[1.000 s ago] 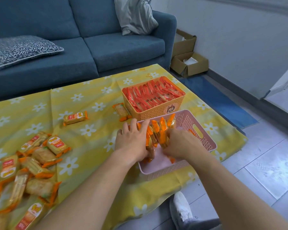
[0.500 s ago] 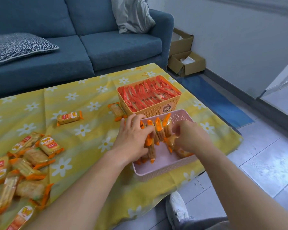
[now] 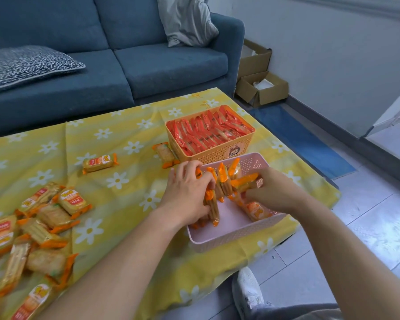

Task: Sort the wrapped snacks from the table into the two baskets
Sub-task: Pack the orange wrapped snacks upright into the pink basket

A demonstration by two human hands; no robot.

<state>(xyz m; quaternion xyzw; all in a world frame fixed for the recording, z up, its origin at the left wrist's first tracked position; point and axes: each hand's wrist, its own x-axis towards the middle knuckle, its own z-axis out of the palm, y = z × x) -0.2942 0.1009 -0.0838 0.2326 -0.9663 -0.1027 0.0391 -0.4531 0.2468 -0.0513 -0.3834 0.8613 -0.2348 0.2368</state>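
You can see red labels with tiny print on the snack packs [image 3: 72,200], but the words are too blurry to read. The orange basket [image 3: 219,153] shows only a cartoon animal sticker [image 3: 233,150], no words.

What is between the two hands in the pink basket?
In the head view, upright orange-wrapped snacks stand between the left hand and right hand.

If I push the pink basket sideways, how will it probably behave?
The pink basket probably slides easily: thin perforated plastic, only partly filled. Its near edge sits close to the table edge, so it might tip off. The upright snack packs could topple.
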